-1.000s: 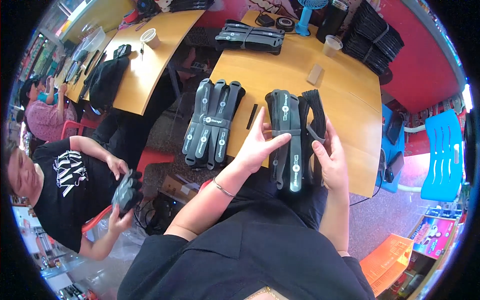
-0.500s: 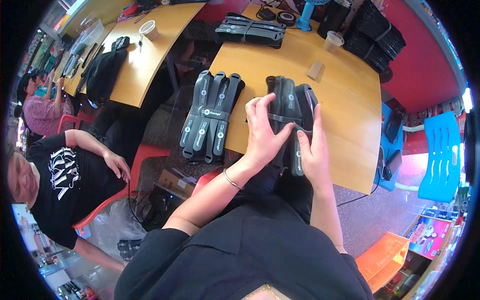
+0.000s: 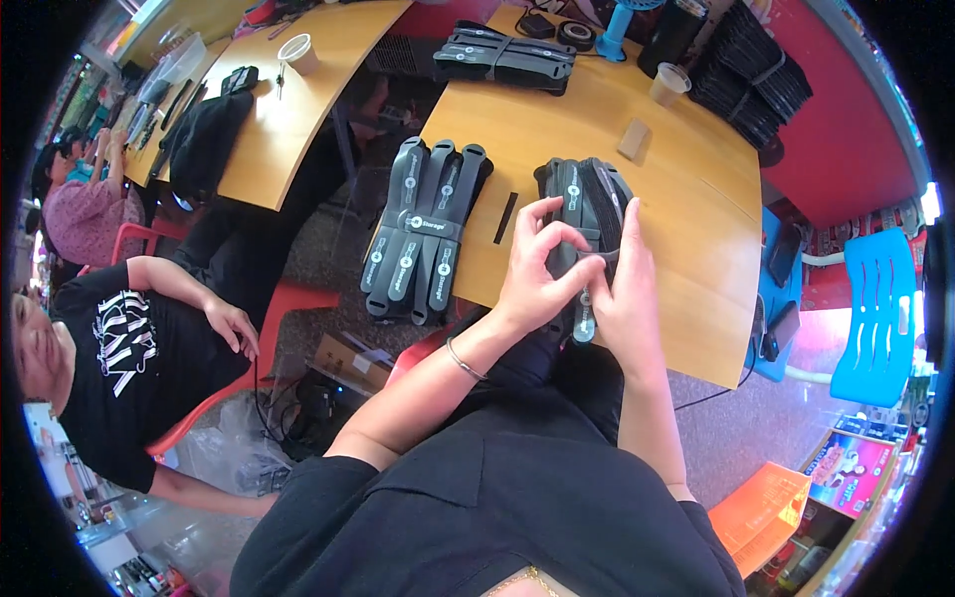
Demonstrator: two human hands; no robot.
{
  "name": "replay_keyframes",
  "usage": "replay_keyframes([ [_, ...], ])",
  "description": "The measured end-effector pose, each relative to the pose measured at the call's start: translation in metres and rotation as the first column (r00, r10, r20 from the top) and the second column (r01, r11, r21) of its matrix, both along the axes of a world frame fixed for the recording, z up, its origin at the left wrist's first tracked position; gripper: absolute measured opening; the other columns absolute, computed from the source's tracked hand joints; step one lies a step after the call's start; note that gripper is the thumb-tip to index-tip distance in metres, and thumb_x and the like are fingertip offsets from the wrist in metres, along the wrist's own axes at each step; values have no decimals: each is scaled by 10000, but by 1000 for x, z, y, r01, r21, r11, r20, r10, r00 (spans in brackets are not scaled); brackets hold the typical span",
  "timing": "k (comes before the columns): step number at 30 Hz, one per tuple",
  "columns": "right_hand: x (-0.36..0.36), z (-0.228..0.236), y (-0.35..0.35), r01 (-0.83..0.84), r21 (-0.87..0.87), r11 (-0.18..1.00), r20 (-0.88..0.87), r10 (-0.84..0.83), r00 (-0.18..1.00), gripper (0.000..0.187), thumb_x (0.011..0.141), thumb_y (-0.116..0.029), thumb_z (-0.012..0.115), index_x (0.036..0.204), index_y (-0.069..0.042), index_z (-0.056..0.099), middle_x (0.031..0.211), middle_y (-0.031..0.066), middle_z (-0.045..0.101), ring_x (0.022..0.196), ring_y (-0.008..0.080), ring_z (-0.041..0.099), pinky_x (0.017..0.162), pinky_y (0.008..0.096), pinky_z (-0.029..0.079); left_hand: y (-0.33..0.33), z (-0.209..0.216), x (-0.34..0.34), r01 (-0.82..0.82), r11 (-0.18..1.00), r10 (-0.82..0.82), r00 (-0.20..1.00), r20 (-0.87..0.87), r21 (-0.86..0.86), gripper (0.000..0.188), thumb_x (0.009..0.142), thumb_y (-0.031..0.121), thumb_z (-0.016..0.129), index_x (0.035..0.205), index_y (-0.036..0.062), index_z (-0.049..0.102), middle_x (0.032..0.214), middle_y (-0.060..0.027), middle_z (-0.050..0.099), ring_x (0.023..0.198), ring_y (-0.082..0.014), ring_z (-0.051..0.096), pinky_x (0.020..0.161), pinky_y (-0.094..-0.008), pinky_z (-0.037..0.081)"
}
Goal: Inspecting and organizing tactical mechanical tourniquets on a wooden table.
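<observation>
Between my two hands, at the near edge of the wooden table, stands a bundle of black straps (image 3: 573, 189) with pale printed marks. My left hand (image 3: 542, 271) is closed at its left side, index finger and thumb bent in a pinch on the band around its middle. My right hand (image 3: 629, 303) grips the right side, fingers straight along it and thumb meeting the left thumb over the band. The hands hide much of the band. To the left lies a second bundle of straps (image 3: 406, 261), fanned out and banded. A thin black strip (image 3: 505, 219) rests between the bundles.
On the wooden table (image 3: 686, 239) are a tan block (image 3: 633, 138), a plastic cup (image 3: 669, 85), a blue fan (image 3: 617, 30), and more strap bundles (image 3: 505, 62) at the back. A person (image 3: 149, 348) sits at left. A blue chair (image 3: 875, 318) stands at right.
The strap bundle has turned in my hands and its near end has shifted. My left fingers have moved right and curled more tightly at the band. The thin black strip now shows on the table.
</observation>
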State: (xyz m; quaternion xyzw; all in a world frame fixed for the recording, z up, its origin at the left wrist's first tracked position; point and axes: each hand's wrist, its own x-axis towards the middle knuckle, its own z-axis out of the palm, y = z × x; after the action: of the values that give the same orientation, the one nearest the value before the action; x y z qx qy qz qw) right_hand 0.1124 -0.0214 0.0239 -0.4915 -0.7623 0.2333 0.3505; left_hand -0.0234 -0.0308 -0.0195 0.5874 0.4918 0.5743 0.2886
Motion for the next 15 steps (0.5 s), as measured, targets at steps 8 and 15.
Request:
replay_keyframes([
  [8,6,-3,5,-70,-109,992,-169,51,984,765,851,-68,625,1489,-46,204,1265,227,507,1130,353,523,986,406,395,12,-9,-2,14,996,15,950,311,-93,186,808,119,704,770,35,542,1193,-140,480,1130,-250,477,940,-356,404],
  [15,8,-4,15,-153,-306,940,-536,-38,843,672,926,-107,581,1479,-12,209,1342,180,484,1250,241,465,1044,368,354,14,-6,0,-1,999,6,990,142,-33,201,803,108,708,757,43,523,1223,-134,483,1129,-257,483,954,-350,392],
])
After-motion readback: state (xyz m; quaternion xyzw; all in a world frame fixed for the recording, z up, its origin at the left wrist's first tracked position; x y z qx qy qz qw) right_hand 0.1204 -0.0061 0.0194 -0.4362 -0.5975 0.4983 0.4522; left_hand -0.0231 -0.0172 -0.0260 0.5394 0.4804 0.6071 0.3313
